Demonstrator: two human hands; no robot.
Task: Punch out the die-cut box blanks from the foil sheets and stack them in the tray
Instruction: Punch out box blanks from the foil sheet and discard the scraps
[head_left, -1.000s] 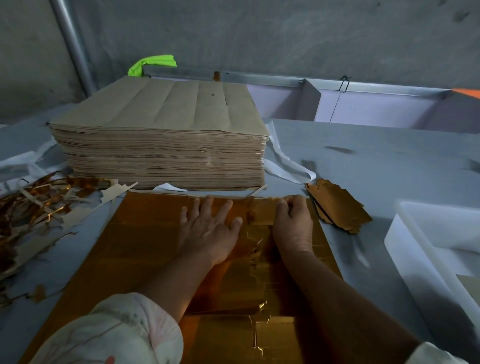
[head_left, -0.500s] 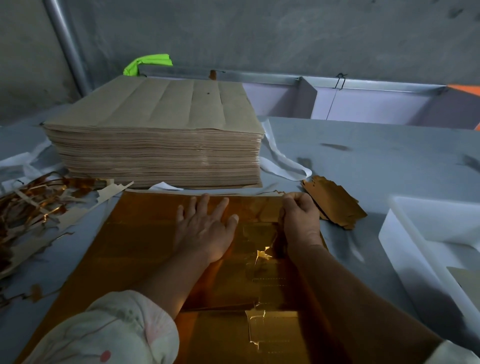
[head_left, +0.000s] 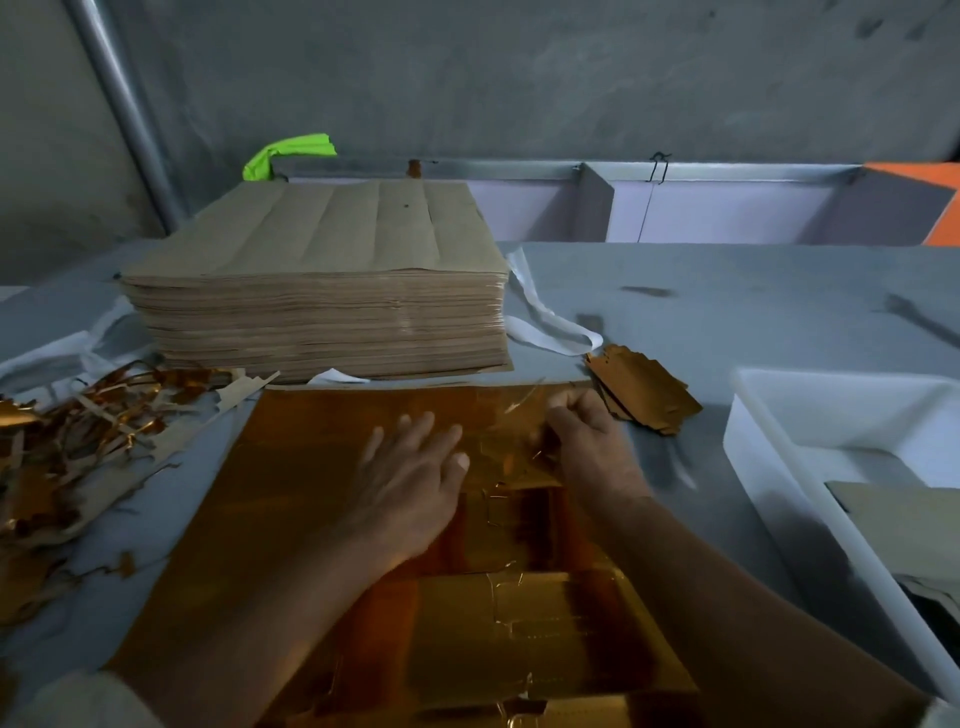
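Note:
A gold foil sheet lies flat on the grey table in front of me. My left hand presses on it with fingers spread flat. My right hand has its fingers curled at the sheet's far right edge, pinching the foil where die-cut lines are torn. A small pile of punched gold blanks sits just right of that hand. The white tray stands at the right with a brown-backed blank lying in it.
A tall stack of brown-backed sheets stands behind the foil sheet. Foil and card scraps are heaped at the left. White strapping lies by the stack. A grey wall and partitions close the back.
My left hand has slid slightly toward me and right on the sheet. My right hand's fingers have curled tighter at the far edge, and the foil there looks more torn.

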